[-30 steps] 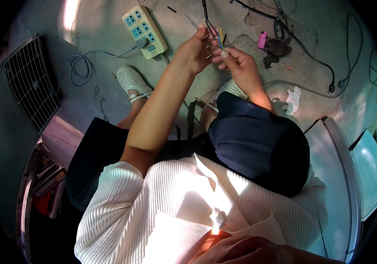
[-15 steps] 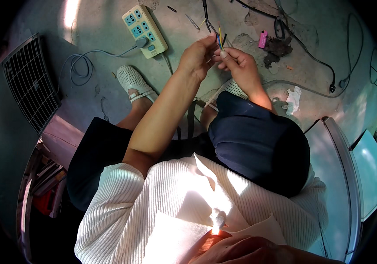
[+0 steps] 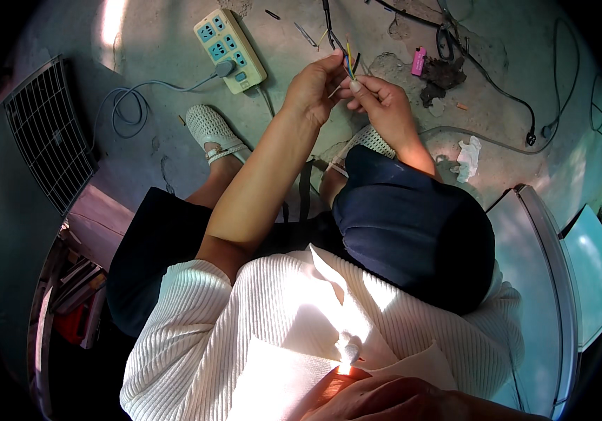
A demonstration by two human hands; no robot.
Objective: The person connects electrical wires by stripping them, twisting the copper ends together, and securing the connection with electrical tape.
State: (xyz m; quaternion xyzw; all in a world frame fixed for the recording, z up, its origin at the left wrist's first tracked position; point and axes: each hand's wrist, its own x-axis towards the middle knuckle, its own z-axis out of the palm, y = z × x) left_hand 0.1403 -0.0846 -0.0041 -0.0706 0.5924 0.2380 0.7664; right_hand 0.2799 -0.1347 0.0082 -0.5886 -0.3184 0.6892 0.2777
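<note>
My left hand (image 3: 313, 90) is closed with thumb and forefinger pinching thin electrical wires, where a black cable (image 3: 327, 19) comes down from the top edge. Thin yellow and blue wires (image 3: 349, 65) stick up between my hands. Their lower ends are pinched by the thumb and forefinger of my right hand (image 3: 387, 111). The two hands are almost touching above the floor. A short black wire end stands beside the yellow one. Fingers hide the exact spot where the strands meet.
A cream power strip (image 3: 230, 50) with a grey plug (image 3: 225, 68) lies left of my hands. A pink lighter (image 3: 419, 61), dark scraps (image 3: 443, 77) and a black power cord (image 3: 504, 94) are on the right. My sandalled foot (image 3: 209, 126) and a wire rack (image 3: 49, 133) are at left.
My left fingers have shifted slightly on the wires, and the wire tips have moved a little to the left. The right hand stays nearly where it was.
</note>
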